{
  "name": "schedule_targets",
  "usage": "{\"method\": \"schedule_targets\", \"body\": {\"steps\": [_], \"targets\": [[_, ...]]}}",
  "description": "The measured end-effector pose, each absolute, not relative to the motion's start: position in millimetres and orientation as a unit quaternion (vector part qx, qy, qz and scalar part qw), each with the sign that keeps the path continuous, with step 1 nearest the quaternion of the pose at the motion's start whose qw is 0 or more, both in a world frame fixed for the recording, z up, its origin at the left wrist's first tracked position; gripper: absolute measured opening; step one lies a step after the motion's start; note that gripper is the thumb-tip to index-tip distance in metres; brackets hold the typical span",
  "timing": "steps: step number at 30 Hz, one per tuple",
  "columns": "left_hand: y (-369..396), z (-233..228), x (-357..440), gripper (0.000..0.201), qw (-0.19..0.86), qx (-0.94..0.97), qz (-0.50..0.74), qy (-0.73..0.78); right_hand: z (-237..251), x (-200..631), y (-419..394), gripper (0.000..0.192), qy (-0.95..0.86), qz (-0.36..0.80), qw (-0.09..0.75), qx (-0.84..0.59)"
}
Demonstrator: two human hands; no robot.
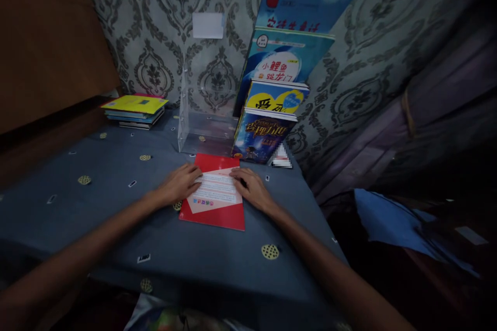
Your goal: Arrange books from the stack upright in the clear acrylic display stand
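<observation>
The left hand (181, 183) and right hand (253, 189) rest on the two sides of a red book (217, 218), fingers bent over its top; I can't tell if they pinch it. It lies flat on the table (97, 217). It looks thin, light and a bit bendy (maybe slippery, since it looks shiny), so the side edges seem best to hold. Just past it, a clear stand (182, 119) and standing books (264, 134) block the way. A book pile (135, 106) sits far left.

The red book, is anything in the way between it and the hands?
Nothing visible is in the way: the left hand and the right hand already touch the red book, one at each side.
</observation>
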State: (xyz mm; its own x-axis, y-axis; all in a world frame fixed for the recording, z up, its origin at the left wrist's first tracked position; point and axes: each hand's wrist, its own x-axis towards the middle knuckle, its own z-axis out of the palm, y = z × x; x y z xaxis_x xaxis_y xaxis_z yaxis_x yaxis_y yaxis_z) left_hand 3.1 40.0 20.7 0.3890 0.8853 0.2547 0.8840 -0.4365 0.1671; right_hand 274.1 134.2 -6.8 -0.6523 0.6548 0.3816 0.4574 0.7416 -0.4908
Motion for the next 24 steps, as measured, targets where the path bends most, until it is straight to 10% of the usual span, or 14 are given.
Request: {"method": "schedule_targets", "body": {"steps": [24], "targets": [[99,-8,2,0.034,-0.059,0.807,0.174,0.561,-13,274,152,0.035,-0.897,0.127,0.269,-0.326]]}}
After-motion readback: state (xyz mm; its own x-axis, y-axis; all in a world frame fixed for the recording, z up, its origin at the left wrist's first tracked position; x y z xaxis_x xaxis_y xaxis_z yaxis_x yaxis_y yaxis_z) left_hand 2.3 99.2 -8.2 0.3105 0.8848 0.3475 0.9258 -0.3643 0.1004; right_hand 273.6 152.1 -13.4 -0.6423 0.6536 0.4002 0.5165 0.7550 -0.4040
